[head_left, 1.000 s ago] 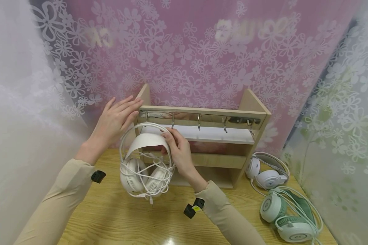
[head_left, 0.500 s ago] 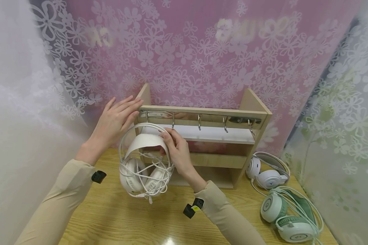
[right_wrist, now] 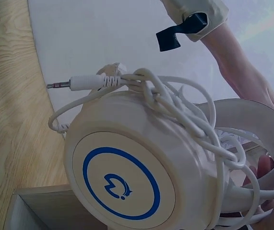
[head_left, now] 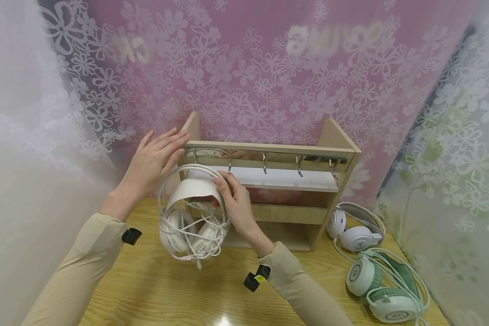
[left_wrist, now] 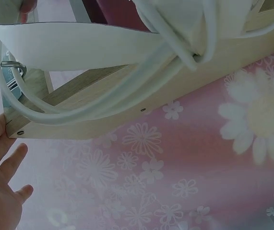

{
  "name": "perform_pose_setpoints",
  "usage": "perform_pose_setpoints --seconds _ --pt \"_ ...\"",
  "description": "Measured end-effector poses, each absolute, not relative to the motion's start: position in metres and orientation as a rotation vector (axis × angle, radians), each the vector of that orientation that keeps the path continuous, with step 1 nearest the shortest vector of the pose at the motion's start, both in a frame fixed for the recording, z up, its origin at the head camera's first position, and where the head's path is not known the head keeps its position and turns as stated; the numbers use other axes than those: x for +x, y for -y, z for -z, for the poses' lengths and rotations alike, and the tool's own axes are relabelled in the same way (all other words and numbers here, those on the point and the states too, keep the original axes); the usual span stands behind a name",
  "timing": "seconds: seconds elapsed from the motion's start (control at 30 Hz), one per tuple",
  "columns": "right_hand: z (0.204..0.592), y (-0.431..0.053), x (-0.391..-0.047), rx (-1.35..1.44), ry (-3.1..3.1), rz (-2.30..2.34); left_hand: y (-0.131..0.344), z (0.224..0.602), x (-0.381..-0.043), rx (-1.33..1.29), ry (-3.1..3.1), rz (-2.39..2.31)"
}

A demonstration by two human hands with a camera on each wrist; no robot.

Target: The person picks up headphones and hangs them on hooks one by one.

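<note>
White over-ear headphones [head_left: 193,186], their white cable bundled across the ear cups, hang above the table in front of a wooden shelf [head_left: 269,147]. My right hand [head_left: 239,203] pinches the right side of their headband between thumb and fingers. My left hand [head_left: 151,158] lies with straight fingers on the shelf's upper left corner. A row of metal hooks [head_left: 264,163] runs under the shelf's top board. In the left wrist view the headband's tubes overlap a hook [left_wrist: 13,65]. The right wrist view shows an ear cup [right_wrist: 122,182] with a blue ring and the cable's plug [right_wrist: 79,83].
Right of the shelf, white headphones [head_left: 356,237] and green-and-white headphones [head_left: 391,303] lie on the wooden table [head_left: 167,299]. A pink flowered curtain [head_left: 248,68] stands behind the shelf, with pale sheets at both sides.
The held headphones and my right hand have shifted very slightly to the left. My left hand stays in place on the shelf corner.
</note>
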State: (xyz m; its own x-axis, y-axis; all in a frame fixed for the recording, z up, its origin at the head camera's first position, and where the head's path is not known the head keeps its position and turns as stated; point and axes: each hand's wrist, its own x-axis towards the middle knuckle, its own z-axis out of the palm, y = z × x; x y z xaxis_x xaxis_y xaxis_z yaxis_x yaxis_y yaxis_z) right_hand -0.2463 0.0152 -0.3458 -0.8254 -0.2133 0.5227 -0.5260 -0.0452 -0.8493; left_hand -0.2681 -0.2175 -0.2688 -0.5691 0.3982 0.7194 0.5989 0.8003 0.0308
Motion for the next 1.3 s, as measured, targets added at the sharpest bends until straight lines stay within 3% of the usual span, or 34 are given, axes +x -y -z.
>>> perform_pose_setpoints --seconds 1.3 --pt "0.3551 -0.0150 -0.2529 0.769 2.049 -2.119 0.2166 0.2706 -0.2688 -0.728 2.234 0.373"
